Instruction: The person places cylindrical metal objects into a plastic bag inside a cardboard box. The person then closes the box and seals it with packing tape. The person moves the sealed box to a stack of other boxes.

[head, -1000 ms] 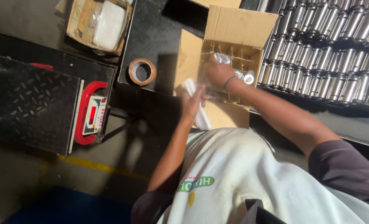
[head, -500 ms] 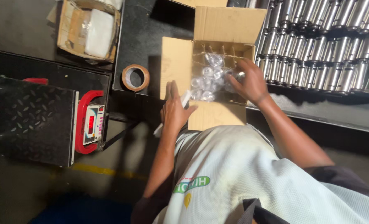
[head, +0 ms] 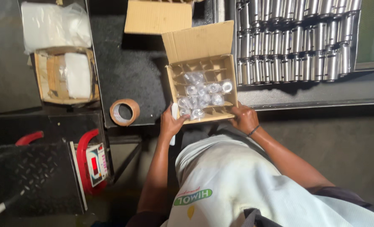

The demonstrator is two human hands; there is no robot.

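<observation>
The dark desk carries an open brown cardboard box with a divider grid, which lies directly ahead of both hands and between them. Half a second ago the right hand was inside the box among its contents; now the right hand has drawn back to the near right corner of the box, its fingers curled around that edge. The left hand, which hovered open over the near flap before, now grips the near left corner, with a thin white strip showing beside its palm. Just beyond the fingers, clear plastic-wrapped shiny metal parts fill the middle cells of the grid. Beyond the right hand, well apart, rows of upright silver metal cylinders stand together. To the outer side of the left hand, near it, a brown roll of packing tape lies flat on the desk.
</observation>
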